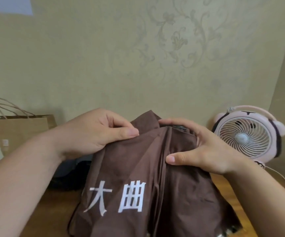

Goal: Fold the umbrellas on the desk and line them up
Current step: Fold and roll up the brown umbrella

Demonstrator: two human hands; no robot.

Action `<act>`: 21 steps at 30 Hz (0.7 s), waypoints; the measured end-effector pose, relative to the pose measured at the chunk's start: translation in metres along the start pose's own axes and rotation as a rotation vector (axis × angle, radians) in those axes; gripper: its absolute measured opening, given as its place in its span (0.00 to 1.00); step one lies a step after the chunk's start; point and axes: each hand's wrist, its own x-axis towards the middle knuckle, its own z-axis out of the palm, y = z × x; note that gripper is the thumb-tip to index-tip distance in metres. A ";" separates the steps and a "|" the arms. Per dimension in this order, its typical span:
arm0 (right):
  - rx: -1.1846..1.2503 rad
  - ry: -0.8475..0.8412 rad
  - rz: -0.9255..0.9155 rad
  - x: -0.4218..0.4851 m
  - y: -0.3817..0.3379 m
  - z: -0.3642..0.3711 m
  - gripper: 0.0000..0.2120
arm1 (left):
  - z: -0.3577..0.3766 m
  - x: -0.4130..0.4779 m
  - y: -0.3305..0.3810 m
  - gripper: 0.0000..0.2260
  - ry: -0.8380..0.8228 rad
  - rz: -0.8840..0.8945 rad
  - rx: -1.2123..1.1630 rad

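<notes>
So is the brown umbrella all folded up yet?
Not yet. The brown umbrella hangs in loose, unwrapped flaps; the left hand pinches one, the right hand grips its top.

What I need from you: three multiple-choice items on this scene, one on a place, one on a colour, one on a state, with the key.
1. Where does the pink fan stand relative to the umbrella?
A. To its left
B. To its right
C. On top of it

2. What colour is the umbrella's cloth?
A. Brown
B. Blue
C. Green

3. What is the left hand doing?
A. Hanging open, holding nothing
B. Pinching the umbrella's cloth
C. Holding the fan

Key:
1 B: the fan stands apart from the umbrella on its right.
2 A: the cloth is brown with white characters.
3 B: its thumb and fingers pinch a fold near the top.
</notes>
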 end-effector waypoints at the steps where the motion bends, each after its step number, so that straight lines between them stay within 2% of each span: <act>1: 0.004 -0.007 0.002 -0.001 0.000 -0.002 0.34 | 0.000 -0.001 -0.002 0.12 -0.003 -0.053 -0.056; 3: 0.001 -0.024 -0.008 -0.003 0.000 -0.005 0.32 | -0.001 -0.004 -0.004 0.10 0.023 -0.126 -0.049; 6: -0.001 -0.016 -0.026 -0.005 0.000 -0.006 0.30 | -0.014 -0.014 -0.002 0.01 0.061 -0.180 0.217; 9: 0.024 -0.054 -0.022 -0.002 -0.004 -0.004 0.29 | -0.024 -0.023 0.004 0.06 -0.010 -0.217 0.312; 14: -0.007 -0.091 -0.026 0.005 -0.010 0.001 0.29 | -0.011 -0.026 0.006 0.22 0.039 -0.040 0.309; 17: -0.054 -0.097 -0.040 0.003 -0.014 0.002 0.29 | -0.008 -0.025 0.010 0.34 0.048 -0.090 0.728; 19: -0.086 -0.105 -0.060 0.002 -0.017 0.002 0.28 | -0.005 -0.024 0.015 0.36 0.027 -0.139 0.835; 21: -0.105 -0.112 -0.072 0.003 -0.020 0.004 0.28 | -0.005 -0.020 0.017 0.34 -0.038 -0.140 0.753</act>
